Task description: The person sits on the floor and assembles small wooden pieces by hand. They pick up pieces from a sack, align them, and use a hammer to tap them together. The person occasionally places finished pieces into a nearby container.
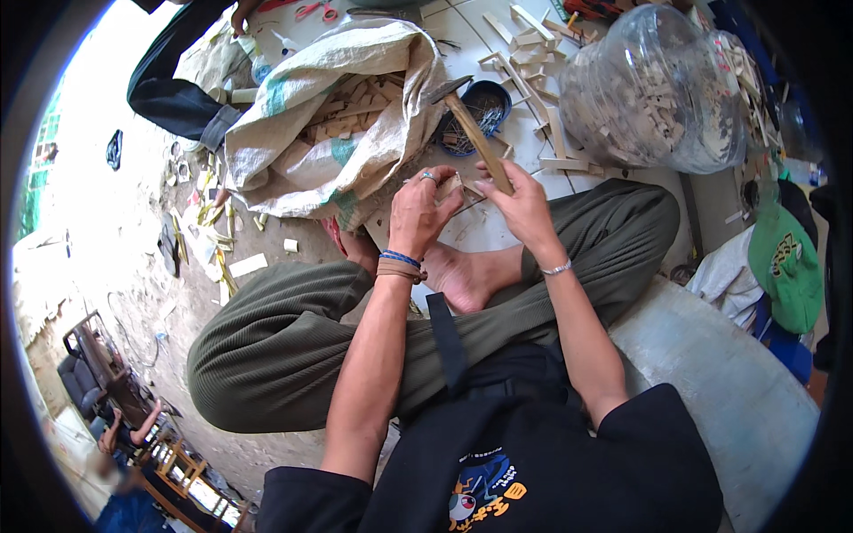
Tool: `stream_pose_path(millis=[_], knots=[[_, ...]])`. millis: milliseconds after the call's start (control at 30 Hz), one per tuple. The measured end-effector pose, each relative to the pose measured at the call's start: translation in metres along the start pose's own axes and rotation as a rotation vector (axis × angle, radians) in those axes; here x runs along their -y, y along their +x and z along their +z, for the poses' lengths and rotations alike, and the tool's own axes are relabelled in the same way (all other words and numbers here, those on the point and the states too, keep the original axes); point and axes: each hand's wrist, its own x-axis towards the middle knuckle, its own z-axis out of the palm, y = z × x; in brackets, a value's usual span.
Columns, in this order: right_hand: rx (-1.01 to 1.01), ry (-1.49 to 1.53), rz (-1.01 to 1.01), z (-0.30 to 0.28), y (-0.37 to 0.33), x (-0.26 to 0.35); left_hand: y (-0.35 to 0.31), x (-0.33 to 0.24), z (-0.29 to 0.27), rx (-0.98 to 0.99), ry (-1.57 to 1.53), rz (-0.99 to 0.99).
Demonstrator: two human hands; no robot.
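Observation:
My right hand (524, 210) is closed around the lower end of a hammer's (473, 130) wooden handle. The hammer tilts up and to the left, its dark metal head over the left rim of a blue bowl (507, 99) that holds nails. Just left of the handle, my left hand (416, 211) pinches a small piece of pale wood (450, 186) between thumb and fingers. Whether a nail is also in those fingers is too small to tell. Both hands hover over my crossed legs, close to my bare foot (464, 277).
An open white sack (267, 142) of wood pieces (360, 105) lies ahead. Narrow wooden strips (557, 133) are scattered on the tiles beside a large clear plastic container (653, 89) of wood bits. Another person's dark-trousered leg (169, 99) is at far left; a green cap (789, 271) at right.

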Motion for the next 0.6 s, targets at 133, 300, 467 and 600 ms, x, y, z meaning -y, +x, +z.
stream_pose_path(millis=[133, 300, 467, 600], knots=[[-0.003, -0.257, 0.016, -0.037, -0.034, 0.065, -0.008, -0.007, 0.006, -0.032, 0.032, 0.021], [-0.109, -0.42, -0.123, -0.052, -0.074, 0.095, -0.019, -0.016, 0.016, -0.083, 0.028, 0.023], [-0.013, -0.64, -0.146, -0.057, -0.107, 0.07, -0.025, -0.02, 0.018, -0.092, 0.004, -0.007], [0.023, -0.696, -0.11, -0.049, -0.122, 0.05, -0.029, -0.024, 0.02, -0.112, -0.029, -0.05]])
